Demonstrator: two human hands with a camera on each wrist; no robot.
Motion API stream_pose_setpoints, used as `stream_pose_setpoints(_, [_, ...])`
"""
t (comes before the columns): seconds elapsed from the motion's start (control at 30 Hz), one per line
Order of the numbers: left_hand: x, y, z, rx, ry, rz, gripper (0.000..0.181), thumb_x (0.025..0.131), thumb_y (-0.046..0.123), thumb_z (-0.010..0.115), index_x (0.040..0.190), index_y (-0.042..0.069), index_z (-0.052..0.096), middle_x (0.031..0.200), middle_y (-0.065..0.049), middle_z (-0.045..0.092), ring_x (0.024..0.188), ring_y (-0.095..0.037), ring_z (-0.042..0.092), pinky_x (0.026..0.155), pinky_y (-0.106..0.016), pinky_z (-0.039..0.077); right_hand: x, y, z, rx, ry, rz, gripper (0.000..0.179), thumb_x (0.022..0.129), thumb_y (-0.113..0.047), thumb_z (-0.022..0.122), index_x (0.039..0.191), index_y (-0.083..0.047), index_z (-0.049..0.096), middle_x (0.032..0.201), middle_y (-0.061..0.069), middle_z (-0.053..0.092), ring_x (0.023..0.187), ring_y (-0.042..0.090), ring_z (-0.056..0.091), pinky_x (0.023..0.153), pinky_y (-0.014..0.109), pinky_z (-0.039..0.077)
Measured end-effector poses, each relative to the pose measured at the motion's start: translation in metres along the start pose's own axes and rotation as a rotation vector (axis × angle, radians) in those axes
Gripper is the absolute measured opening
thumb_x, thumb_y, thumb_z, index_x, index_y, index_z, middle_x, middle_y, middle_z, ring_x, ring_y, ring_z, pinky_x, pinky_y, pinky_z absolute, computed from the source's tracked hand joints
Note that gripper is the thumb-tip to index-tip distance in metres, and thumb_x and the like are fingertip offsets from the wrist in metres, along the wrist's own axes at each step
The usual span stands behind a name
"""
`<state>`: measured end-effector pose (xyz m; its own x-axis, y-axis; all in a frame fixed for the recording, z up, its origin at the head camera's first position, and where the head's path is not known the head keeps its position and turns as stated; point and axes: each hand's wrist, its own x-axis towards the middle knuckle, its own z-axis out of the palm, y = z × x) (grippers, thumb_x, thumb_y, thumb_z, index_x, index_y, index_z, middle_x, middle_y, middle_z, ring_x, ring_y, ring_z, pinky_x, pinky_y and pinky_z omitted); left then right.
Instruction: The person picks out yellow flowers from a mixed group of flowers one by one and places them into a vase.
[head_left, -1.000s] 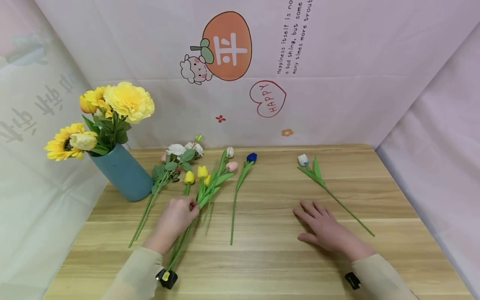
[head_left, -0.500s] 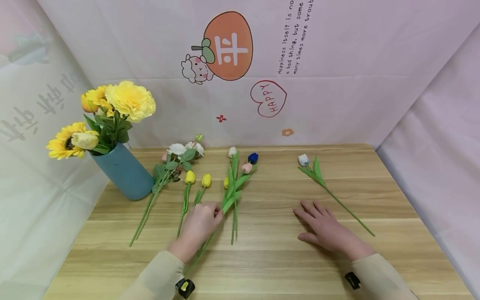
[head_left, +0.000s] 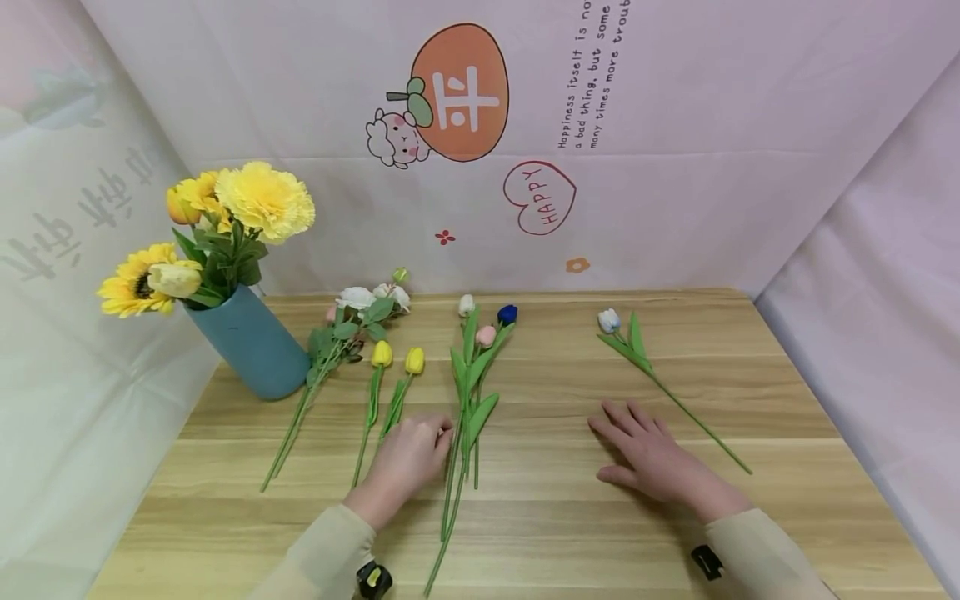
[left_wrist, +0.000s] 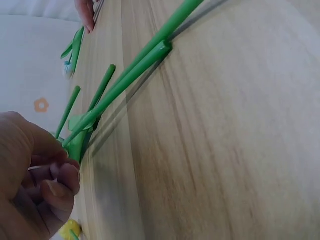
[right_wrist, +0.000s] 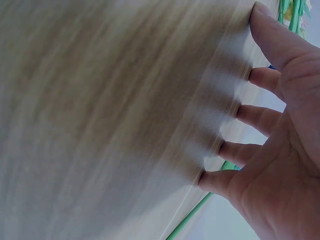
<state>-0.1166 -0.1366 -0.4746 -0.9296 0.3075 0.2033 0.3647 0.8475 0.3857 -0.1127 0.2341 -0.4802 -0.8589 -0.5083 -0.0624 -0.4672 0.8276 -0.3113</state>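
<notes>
My left hand (head_left: pixel 412 454) is beside several artificial tulip stems, its fingers curled and its fingertips close against the stems (left_wrist: pixel 122 82). Whether the fingers pinch a stem or only touch it is unclear. The stems belong to a white tulip (head_left: pixel 467 306) and a pink tulip (head_left: pixel 486 337), lying across a blue tulip (head_left: pixel 507 314). Two yellow tulips (head_left: pixel 382 353) lie to the left, one stem partly hidden by my hand. My right hand (head_left: pixel 660 462) rests on the table with fingers spread, and a pale blue-white tulip (head_left: pixel 609 321) lies beyond it.
A blue-grey vase (head_left: pixel 251 346) at the left holds yellow flowers (head_left: pixel 266 202) and a sunflower. White roses (head_left: pixel 356 299) with long stems lie beside it on the wooden table (head_left: pixel 555 533). A printed cloth (head_left: pixel 660 208) hangs behind the table.
My left hand moved right with the white and pink tulips. They now lie by the blue tulip, and their stem ends have swung right. My right hand stays put.
</notes>
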Motion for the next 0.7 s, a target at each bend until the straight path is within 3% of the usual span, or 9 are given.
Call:
stream_pose_setpoints(0.17, [0.002,-0.001,0.003,-0.005,-0.072,-0.057,0.006,0.094,0.012,0.072,0.089,0.009,0.072,0.079,-0.002,0.071,0.061,-0.007,0.059,0.054,-0.024,0.049,-0.001,0.000,0.000,0.004,0.005,0.002,0.070,0.094,-0.041,0.071,0.151,-0.007,0.049,0.159,0.026,0.036,0.143,0.060,0.028,0.105,0.079,0.028])
stream_pose_setpoints(0.3, [0.002,0.000,0.006,0.008,-0.089,-0.068,0.010,0.094,0.019,0.074,0.087,0.013,0.071,0.077,0.002,0.069,0.060,-0.006,0.056,0.055,-0.026,0.049,-0.001,0.000,0.001,0.006,0.009,-0.003,0.070,0.094,-0.042,0.071,0.151,-0.007,0.049,0.159,0.026,0.036,0.143,0.060,0.029,0.105,0.079,0.028])
stream_pose_setpoints(0.47, [0.005,0.004,0.006,0.009,-0.092,-0.062,0.009,0.098,0.026,0.070,0.096,0.018,0.074,0.086,0.004,0.074,0.067,-0.007,0.063,0.059,-0.030,0.052,-0.001,0.000,0.001,0.005,0.014,-0.003,0.071,0.094,-0.041,0.072,0.151,-0.007,0.049,0.159,0.027,0.036,0.142,0.060,0.029,0.106,0.079,0.028])
stream_pose_setpoints(0.7, [0.008,0.006,0.012,-0.002,-0.077,-0.020,0.018,0.097,0.019,0.071,0.114,0.018,0.074,0.106,-0.001,0.078,0.087,-0.017,0.074,0.068,-0.038,0.060,-0.001,0.000,0.000,0.015,0.010,-0.006,0.071,0.094,-0.042,0.071,0.151,-0.007,0.048,0.159,0.027,0.036,0.143,0.060,0.028,0.106,0.080,0.027])
